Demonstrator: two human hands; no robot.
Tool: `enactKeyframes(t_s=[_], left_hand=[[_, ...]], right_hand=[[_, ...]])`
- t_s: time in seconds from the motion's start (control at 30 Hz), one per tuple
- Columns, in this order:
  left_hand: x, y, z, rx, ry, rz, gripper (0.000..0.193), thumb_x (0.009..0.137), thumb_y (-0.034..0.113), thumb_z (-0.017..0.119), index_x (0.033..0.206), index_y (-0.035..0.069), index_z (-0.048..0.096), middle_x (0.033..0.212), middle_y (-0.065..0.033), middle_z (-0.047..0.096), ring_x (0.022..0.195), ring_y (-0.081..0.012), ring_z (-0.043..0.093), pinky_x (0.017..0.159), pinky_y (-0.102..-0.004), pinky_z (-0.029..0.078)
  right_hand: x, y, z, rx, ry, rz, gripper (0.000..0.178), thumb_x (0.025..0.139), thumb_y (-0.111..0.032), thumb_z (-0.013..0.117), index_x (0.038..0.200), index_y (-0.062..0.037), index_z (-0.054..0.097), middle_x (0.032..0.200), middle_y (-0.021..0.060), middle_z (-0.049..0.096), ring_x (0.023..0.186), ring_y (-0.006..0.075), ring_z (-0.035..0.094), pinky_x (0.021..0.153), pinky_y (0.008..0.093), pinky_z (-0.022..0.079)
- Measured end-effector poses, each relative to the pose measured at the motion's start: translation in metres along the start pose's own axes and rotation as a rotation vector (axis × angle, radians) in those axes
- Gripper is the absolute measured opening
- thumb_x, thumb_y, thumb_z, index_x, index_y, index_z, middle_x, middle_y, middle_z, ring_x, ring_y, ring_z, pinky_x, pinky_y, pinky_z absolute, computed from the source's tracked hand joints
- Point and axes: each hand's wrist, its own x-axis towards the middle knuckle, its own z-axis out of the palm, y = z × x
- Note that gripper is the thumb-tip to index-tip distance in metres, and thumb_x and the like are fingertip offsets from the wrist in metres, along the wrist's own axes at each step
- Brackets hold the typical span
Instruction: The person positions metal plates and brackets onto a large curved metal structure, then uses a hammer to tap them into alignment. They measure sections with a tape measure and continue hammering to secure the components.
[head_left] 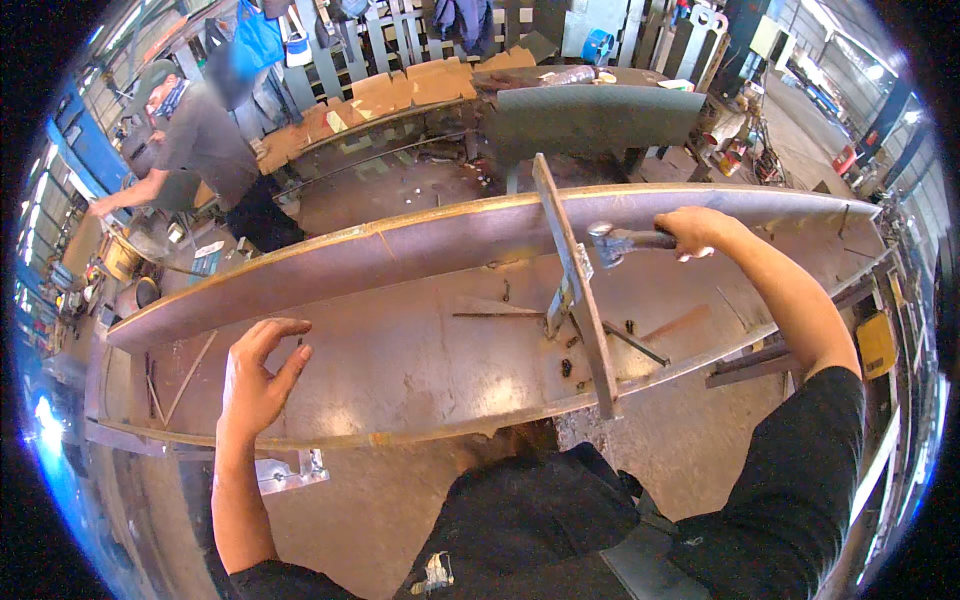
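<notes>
My right hand (pixel 692 232) is wrapped round the handle of a hammer (pixel 612 244), raised over the right part of a long steel panel with an upright far wall (pixel 450 232). The hammer's head is close to a flat metal bar (pixel 582 290) that spans the panel from its far wall to its near edge. Whether the hammer touches the bar, I cannot tell. Over the left part of the panel my left hand (pixel 262 372) is held up, holding nothing, with thumb and fingers apart. Beneath the bar, a small bracket-like metal piece (pixel 558 308) is partly hidden.
Thin rods (pixel 635 343) and short dark chain pieces (pixel 567 368) lie on the panel near the bar. A bent rod (pixel 190 378) lies at its left end. Behind stands a bench with a curved dark sheet (pixel 600 118). Another person (pixel 210 150) is at the far left.
</notes>
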Motion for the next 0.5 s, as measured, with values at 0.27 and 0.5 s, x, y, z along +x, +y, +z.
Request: enactKeyframes(t_s=[0.27,0.5], left_hand=[[0.027,-0.008,0.025,0.076,-0.224,0.092,0.019,0.083,0.016,0.071,0.097,0.003,0.068,0.097,-0.0133,0.068,0.095,-0.0334,0.064,0.083,-0.0384,0.05],[0.039,0.033,0.074,-0.048,-0.318,0.435,0.021,0.084,0.022,0.072,0.097,0.007,0.066,0.095,-0.0121,0.066,0.092,-0.0336,0.063,0.08,-0.0419,0.051]], right_hand=[[-0.093,0.033,0.052,-0.057,0.246,0.211,0.04,0.071,-0.011,0.071,0.109,-0.0061,0.058,0.099,0.0211,0.068,0.096,0.0416,0.065,0.082,0.0506,0.051],[-0.222,-0.027,0.16,0.259,0.766,0.547,0.051,0.076,-0.015,0.071,0.124,-0.0071,0.057,0.106,0.0226,0.066,0.097,0.0419,0.064,0.082,0.0474,0.05]])
